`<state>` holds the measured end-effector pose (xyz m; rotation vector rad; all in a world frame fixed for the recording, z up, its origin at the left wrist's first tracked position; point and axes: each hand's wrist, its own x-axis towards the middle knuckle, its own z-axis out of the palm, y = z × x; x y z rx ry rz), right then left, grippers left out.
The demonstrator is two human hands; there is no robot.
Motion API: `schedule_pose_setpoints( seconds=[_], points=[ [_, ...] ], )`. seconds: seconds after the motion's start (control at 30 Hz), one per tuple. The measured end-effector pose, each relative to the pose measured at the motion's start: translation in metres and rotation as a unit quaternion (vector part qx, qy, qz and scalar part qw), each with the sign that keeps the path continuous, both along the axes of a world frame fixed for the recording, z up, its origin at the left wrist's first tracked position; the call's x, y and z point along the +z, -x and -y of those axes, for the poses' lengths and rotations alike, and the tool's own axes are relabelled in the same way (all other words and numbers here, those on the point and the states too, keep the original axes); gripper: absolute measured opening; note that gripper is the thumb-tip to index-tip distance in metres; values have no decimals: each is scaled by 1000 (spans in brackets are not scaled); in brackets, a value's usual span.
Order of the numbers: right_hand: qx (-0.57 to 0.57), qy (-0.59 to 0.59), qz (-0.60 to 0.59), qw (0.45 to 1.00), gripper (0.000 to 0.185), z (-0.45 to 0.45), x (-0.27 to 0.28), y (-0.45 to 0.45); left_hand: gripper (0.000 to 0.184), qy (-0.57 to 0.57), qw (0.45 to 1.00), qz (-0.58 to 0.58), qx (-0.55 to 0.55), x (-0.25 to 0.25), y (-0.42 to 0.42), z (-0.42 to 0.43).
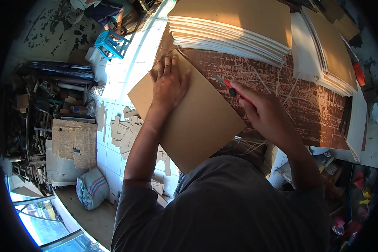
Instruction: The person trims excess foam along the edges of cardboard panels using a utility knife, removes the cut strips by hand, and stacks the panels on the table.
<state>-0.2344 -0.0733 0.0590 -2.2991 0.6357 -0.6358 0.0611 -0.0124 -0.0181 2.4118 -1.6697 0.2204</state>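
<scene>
A brown sheet of cardboard (197, 122) lies at an angle over the table's edge, one corner reaching toward my body. My left hand (169, 86) rests flat on its upper part, fingers spread. In my right hand (260, 107) is a red utility knife (235, 91), its blade out and pointing up and left. The blade is just right of the sheet's right edge; whether it touches the table cannot be made out. Beneath is a worn, scored brown tabletop (306, 101).
A tall stack of boards (235, 29) stands at the table's far side, with another stack (332, 54) to its right. Cardboard offcuts (128, 131) litter the tiled floor at left. A blue stool (111, 44) and a seated person (107, 12) are farther back.
</scene>
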Motion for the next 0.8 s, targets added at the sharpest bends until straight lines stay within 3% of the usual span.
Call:
schedule_pose_setpoints(
  seconds=[0.2, 0.27, 0.37, 0.43, 0.5, 0.63, 0.7, 0.8],
  points=[
    [-157, -165, 16, 974, 50, -20, 10, 38, 72, 29, 998, -40, -26, 9, -15, -5],
    [-168, -143, 25, 975, 49, -20, -6, 48, 70, 52, 989, -95, -102, 14, -36, -12],
    [-180, -143, 43, 972, 47, -17, -20, 62, 68, 64, 993, -85, -44, 20, -56, -29],
    [-201, -129, 61, 969, 44, -14, -34, 69, 63, 137, 987, -29, -74, 14, -75, -44],
    [-205, -130, 87, 966, 41, -11, -45, 74, 51, 72, 982, -114, 128, 21, -80, -60],
    [-187, -218, 97, 953, 42, -4, -53, 82, 53, 89, 976, -129, 148, 15, -113, -88],
    [-197, -250, 85, 944, 41, -1, -55, 81, 49, 71, 951, -276, 120, 18, -119, -99],
    [-214, -224, 102, 945, 39, 0, -63, 78, 39, 131, 922, -361, 58, 16, -127, -115]
  ],
)
